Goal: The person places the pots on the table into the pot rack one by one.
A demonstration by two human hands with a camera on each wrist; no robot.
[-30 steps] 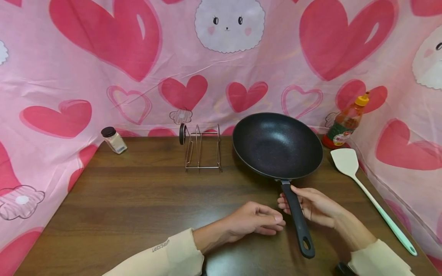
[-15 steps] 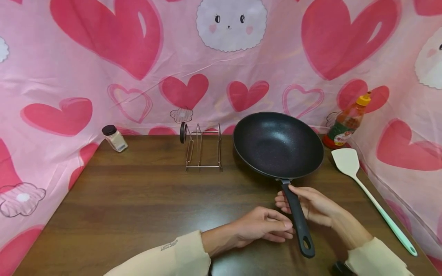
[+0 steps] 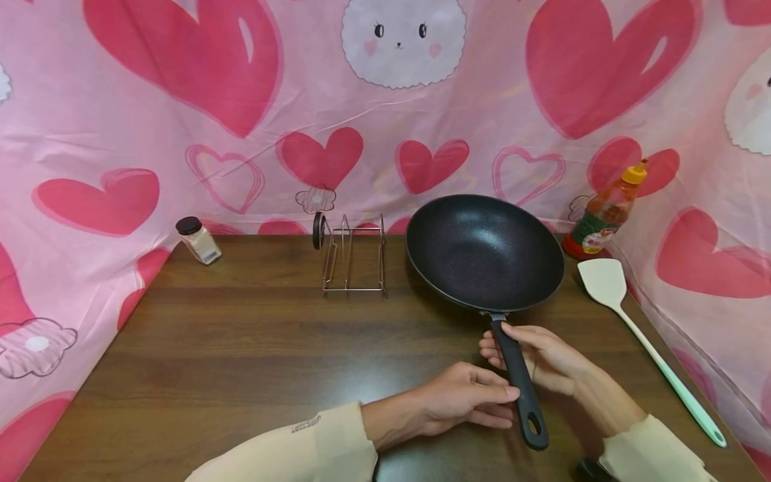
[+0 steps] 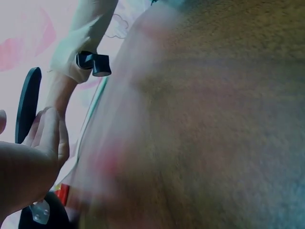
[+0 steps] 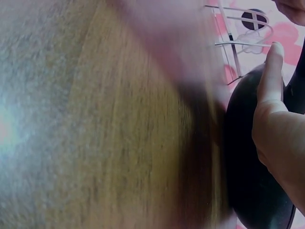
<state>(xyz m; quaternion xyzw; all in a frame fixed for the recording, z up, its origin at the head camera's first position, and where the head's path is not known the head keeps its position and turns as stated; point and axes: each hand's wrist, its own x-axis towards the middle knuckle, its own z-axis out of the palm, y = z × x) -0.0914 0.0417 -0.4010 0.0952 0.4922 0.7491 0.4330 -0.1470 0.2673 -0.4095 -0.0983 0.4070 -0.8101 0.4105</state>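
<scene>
Head view: we log 1 pan (image 3: 482, 258), 1 bottle (image 3: 605, 217), 1 jar (image 3: 200, 242), 1 rack (image 3: 347, 254), 1 spatula (image 3: 655, 357) and 2 hands. Containers, tot. 3. Pan sits ahead of both hands' fingers, handle (image 3: 521, 395) toward the person; its dark interior faces up w/ a pale sheen. We can't tell if its base touches the table (image 3: 241, 355). R hand (image 3: 557, 361) grips the handle nr the neck, thumb one side, fingers passing under and showing on the other. L hand (image 3: 460, 402): fingers relaxed, fairly straight, thumb tip touching the handle lower down. Bottle stands beyond and right of R fingers: red contents, green label, yellow cap on; fill lvl unclear. Jar, far left of L fingers: pale contents, dark lid on. Rack is wire w/ 1 black disc, beyond L fingers, just left of pan. Spatula lies right of R fingers.

L wrist view: we find L fingers extended just beside the handle; 1 black device (image 4: 97, 64) at R wrist. Much is blurred.

R wrist view: pan's dark outer side shows beyond R fingers; rack past the fingertips, partly cut off.
</scene>
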